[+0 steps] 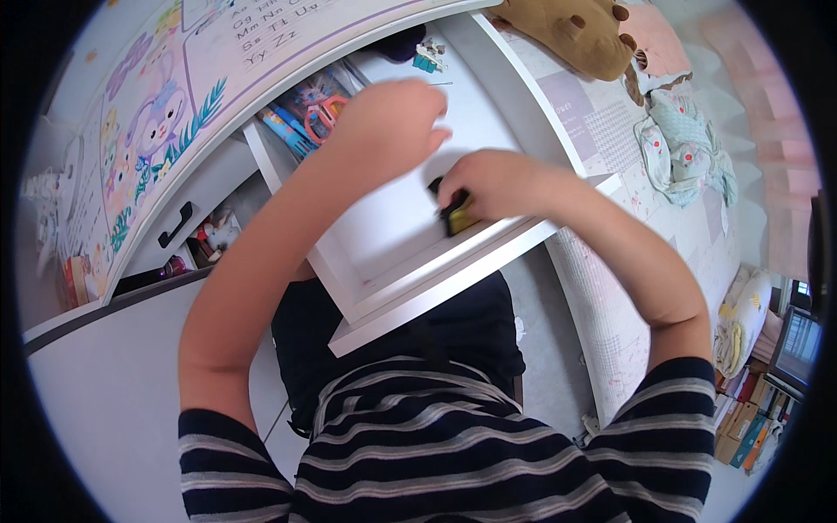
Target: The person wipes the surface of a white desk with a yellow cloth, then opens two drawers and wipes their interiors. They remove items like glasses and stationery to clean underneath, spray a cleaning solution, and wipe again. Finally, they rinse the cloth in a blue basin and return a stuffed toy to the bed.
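Note:
A white drawer (386, 232) is pulled out over my lap. Inside its near right part, my right hand (487, 186) grips a small black and yellow item (461, 212), blurred and partly hidden by the fingers. My left hand (409, 124) is over the drawer's middle, fingers bent, with nothing visible in it. Left of that hand lie coral-handled scissors (322, 118) and several blue pens (288, 127). At the drawer's far end are teal binder clips (426, 59) and a dark purple item (402, 44); a thin hairpin-like piece (443, 84) is just beyond my left hand.
A desk with a printed alphabet mat (216, 85) overhangs the drawer's far left. Another drawer with a black handle (175, 224) is at left. On the right, a bed (621, 163) holds a brown plush toy (582, 39) and a folded pale green cloth (683, 147).

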